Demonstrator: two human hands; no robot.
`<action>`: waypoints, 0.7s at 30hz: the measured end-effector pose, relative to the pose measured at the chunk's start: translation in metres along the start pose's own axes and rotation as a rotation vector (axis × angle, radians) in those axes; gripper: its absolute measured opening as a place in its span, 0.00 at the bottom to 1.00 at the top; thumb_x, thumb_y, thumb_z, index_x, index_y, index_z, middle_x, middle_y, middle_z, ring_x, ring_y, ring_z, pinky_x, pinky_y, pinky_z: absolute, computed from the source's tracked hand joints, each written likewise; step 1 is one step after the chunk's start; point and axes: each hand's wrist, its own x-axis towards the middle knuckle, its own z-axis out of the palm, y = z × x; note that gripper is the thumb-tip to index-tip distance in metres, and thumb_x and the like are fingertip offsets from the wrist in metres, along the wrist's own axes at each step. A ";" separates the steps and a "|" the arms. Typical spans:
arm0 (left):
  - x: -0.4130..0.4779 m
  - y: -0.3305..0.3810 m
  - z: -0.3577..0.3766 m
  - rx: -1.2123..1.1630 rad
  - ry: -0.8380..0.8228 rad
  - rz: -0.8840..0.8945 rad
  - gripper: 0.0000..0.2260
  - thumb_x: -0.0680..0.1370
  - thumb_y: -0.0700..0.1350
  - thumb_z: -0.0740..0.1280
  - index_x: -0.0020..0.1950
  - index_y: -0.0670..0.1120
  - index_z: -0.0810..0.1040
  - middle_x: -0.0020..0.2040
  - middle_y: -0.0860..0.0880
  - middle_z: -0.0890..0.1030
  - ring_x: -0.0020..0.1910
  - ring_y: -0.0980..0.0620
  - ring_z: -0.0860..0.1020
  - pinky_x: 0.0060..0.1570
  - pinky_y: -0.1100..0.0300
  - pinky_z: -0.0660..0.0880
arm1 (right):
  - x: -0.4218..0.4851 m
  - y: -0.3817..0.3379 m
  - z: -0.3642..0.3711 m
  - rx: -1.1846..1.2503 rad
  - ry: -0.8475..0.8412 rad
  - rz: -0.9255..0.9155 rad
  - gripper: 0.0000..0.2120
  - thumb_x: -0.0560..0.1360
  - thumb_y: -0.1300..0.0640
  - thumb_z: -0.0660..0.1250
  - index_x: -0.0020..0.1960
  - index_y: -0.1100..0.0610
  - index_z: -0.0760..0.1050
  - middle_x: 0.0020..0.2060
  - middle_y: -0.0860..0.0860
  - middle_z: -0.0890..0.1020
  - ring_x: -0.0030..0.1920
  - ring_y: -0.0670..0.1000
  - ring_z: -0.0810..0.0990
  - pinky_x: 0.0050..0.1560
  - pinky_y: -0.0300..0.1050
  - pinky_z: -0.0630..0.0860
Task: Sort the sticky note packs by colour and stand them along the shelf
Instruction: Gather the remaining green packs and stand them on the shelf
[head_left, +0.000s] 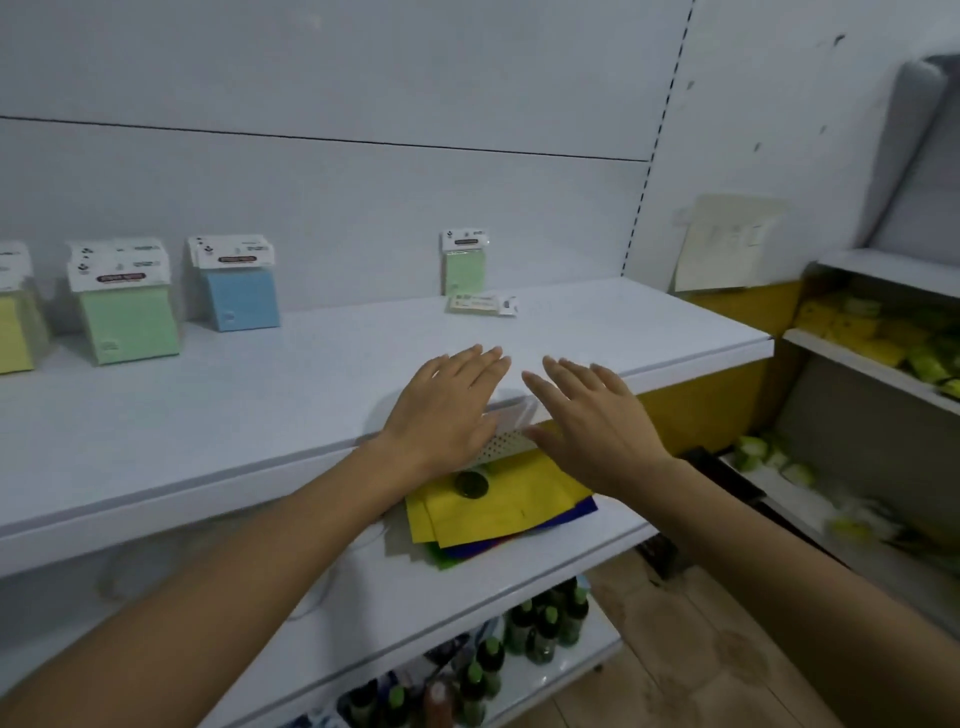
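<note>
Along the back of the white shelf (208, 410) stand sticky note packs: yellow packs (13, 332) at the far left edge, green packs (127, 317), then blue packs (239, 296). Further right a single pale green pack (464, 265) stands against the wall, and a pale yellow pack (482, 304) lies flat in front of it. My left hand (447, 410) and my right hand (592, 421) hover side by side over the shelf's front edge, fingers straight, holding nothing.
The lower shelf (363, 597) holds yellow, blue and green sheets (498, 514) with a dark round object on them. Small bottles (540, 629) fill the shelf below. A cream card (722, 244) leans against the wall at the right, beside another rack (872, 364) of yellow-green packets.
</note>
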 end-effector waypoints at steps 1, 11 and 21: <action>0.003 0.007 0.003 -0.013 -0.012 -0.010 0.28 0.79 0.55 0.56 0.77 0.49 0.52 0.78 0.50 0.56 0.76 0.51 0.53 0.73 0.54 0.52 | -0.006 0.010 0.001 0.005 -0.008 0.001 0.30 0.79 0.40 0.52 0.77 0.51 0.51 0.76 0.54 0.56 0.76 0.54 0.55 0.74 0.52 0.51; 0.061 0.022 0.029 -0.174 -0.046 -0.151 0.27 0.78 0.56 0.60 0.75 0.50 0.58 0.76 0.51 0.59 0.75 0.51 0.57 0.70 0.52 0.58 | 0.005 0.071 0.023 0.084 0.007 0.023 0.28 0.79 0.41 0.52 0.76 0.50 0.54 0.76 0.52 0.60 0.75 0.53 0.58 0.74 0.50 0.53; 0.190 -0.051 0.099 -0.118 -0.044 -0.282 0.30 0.76 0.55 0.64 0.75 0.49 0.58 0.77 0.47 0.59 0.75 0.47 0.57 0.71 0.50 0.57 | 0.099 0.123 0.062 0.157 0.034 0.059 0.25 0.80 0.43 0.52 0.75 0.49 0.57 0.75 0.50 0.62 0.73 0.52 0.61 0.73 0.48 0.55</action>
